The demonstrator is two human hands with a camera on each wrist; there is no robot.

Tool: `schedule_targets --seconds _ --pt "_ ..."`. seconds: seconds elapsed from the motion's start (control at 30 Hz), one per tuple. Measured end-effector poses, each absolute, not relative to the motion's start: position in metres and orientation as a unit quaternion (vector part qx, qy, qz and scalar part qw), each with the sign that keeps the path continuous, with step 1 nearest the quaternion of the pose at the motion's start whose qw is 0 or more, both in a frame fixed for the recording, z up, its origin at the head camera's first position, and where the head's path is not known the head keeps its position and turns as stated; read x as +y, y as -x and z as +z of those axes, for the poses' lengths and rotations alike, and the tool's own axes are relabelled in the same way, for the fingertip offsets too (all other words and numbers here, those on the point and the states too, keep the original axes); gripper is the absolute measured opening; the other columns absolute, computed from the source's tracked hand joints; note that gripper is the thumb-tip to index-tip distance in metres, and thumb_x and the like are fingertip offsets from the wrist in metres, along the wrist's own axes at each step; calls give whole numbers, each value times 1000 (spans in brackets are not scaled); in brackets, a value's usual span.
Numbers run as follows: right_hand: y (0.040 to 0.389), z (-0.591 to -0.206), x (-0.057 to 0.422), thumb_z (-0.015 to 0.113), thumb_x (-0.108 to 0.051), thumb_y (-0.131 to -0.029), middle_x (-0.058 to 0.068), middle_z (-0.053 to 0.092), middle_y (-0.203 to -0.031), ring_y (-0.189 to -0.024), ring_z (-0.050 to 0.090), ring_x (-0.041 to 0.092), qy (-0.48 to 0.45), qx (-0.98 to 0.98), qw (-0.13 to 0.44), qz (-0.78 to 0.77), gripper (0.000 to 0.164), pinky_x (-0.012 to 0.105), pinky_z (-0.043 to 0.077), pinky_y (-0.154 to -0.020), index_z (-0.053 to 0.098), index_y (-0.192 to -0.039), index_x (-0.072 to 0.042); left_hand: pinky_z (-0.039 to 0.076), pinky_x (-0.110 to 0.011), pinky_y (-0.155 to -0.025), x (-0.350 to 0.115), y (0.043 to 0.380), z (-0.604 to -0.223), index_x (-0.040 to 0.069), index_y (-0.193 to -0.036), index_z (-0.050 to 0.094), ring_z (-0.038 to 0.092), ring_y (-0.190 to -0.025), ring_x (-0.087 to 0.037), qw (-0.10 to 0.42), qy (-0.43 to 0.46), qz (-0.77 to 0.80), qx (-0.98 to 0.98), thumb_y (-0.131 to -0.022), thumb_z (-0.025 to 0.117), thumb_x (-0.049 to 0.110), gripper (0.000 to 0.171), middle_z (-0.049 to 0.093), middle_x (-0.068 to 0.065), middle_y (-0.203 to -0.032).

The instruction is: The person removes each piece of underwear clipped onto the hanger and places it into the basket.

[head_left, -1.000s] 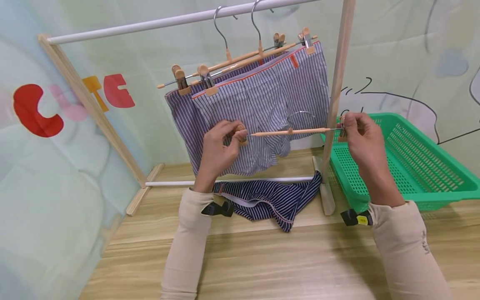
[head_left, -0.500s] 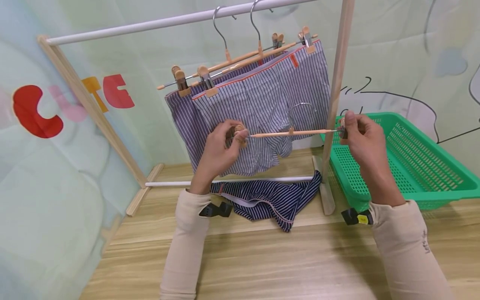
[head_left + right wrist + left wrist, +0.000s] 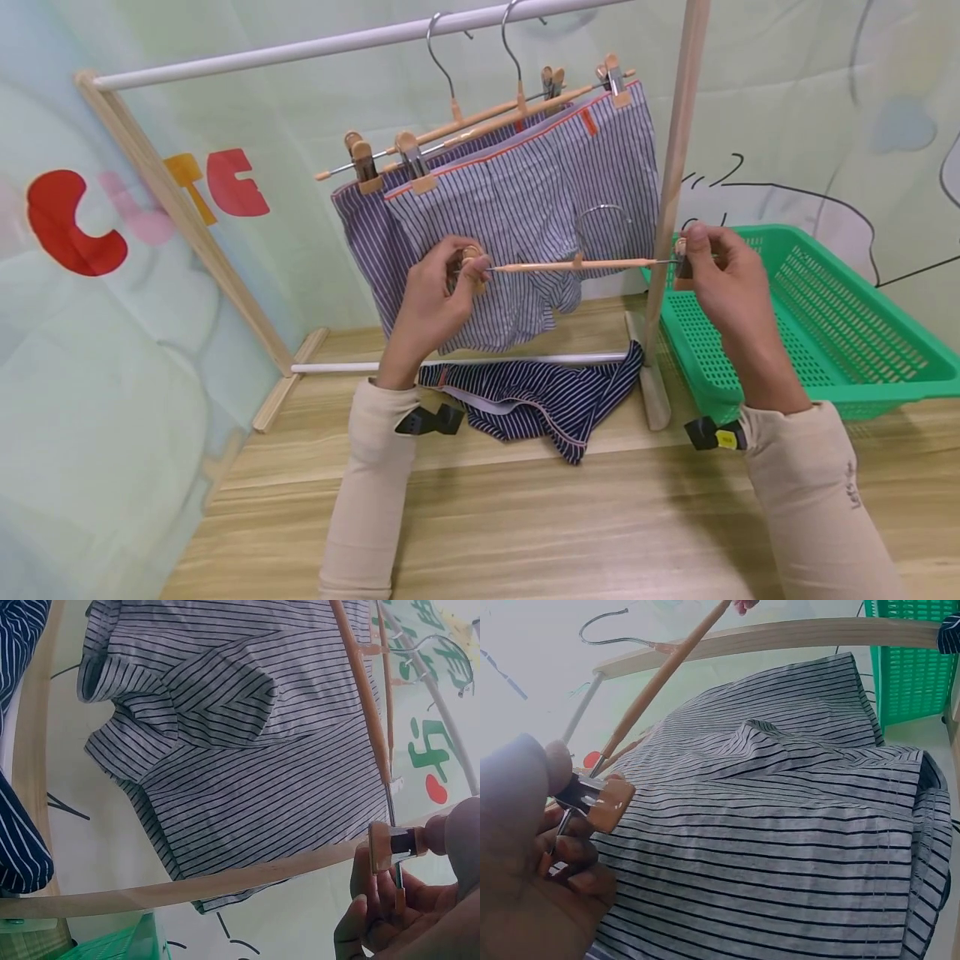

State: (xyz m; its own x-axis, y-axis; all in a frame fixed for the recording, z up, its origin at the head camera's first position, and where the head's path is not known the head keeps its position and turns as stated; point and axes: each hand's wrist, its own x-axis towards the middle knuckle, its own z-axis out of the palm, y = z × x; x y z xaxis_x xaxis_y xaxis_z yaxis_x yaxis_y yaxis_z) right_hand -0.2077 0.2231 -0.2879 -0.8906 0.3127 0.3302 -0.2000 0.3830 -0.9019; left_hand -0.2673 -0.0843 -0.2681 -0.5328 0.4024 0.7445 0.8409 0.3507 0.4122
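A clip hanger (image 3: 573, 266) stretches level between my two hands, its metal hook pointing up and nothing clamped in it. My left hand (image 3: 431, 304) pinches the clip (image 3: 604, 801) at its left end; my right hand (image 3: 729, 287) pinches the other clip (image 3: 391, 847) at its right end. Behind it, light grey striped shorts (image 3: 517, 217) hang from a hanger on the rack's top rail (image 3: 300, 54), with purple striped shorts (image 3: 367, 233) on a second hanger further back. Navy striped shorts (image 3: 517, 400) lie crumpled on the table, partly over the rack's lower bar.
A green plastic basket (image 3: 847, 392) stands on the table at the right, beside the rack's right post (image 3: 678, 142). The rack's left post (image 3: 180, 208) slants down to a wooden foot. A printed cloth backdrop (image 3: 90, 375) rises behind the table (image 3: 525, 525).
Both hands still hold the hanger's clips. The hanger and left hand have shifted slightly left, and the hanger's hook has tipped more upright. The shorts have barely moved.
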Motion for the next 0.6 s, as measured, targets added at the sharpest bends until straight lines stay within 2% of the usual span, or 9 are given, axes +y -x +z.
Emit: schedule_targets --seconds 0.2,0.3,0.4,0.53,0.6 --pt "209 -288 223 33 -57 -93 5 53 -107 -96 54 18 34 -799 235 553 62 37 42 -83 47 -129 -10 41 -26 -49 -84 255 -260 -1 -102 55 52 -61 -13 283 392 -401 -778 -96 52 12 15 63 -11 -78" --pt "211 -288 223 32 -57 -93 6 54 -114 -105 49 19 36 -799 237 552 61 36 37 -82 47 -130 -10 37 -25 -48 -83 243 -252 -6 -102 54 49 -58 -14 295 388 -401 -776 -95 52 7 15 63 -16 -77" --pt "214 -289 225 30 -57 -94 9 51 -123 -109 46 21 40 -797 236 554 61 40 35 -85 45 -133 -12 34 -25 -48 -82 234 -247 -9 -103 54 47 -57 -15 302 385 -406 -772 -95 51 3 14 62 -20 -76" --pt "219 -292 228 32 -59 -93 10 51 -120 -102 52 20 39 -789 245 562 61 44 37 -85 41 -134 -15 33 -25 -48 -82 234 -246 -10 -102 53 47 -58 -16 314 382 -409 -767 -95 51 2 14 62 -20 -76" --pt "221 -293 230 33 -59 -92 7 53 -118 -99 54 17 39 -783 252 567 59 40 39 -83 41 -134 -18 32 -25 -47 -83 235 -246 -10 -102 53 48 -58 -17 321 380 -413 -763 -94 50 0 13 62 -21 -76"
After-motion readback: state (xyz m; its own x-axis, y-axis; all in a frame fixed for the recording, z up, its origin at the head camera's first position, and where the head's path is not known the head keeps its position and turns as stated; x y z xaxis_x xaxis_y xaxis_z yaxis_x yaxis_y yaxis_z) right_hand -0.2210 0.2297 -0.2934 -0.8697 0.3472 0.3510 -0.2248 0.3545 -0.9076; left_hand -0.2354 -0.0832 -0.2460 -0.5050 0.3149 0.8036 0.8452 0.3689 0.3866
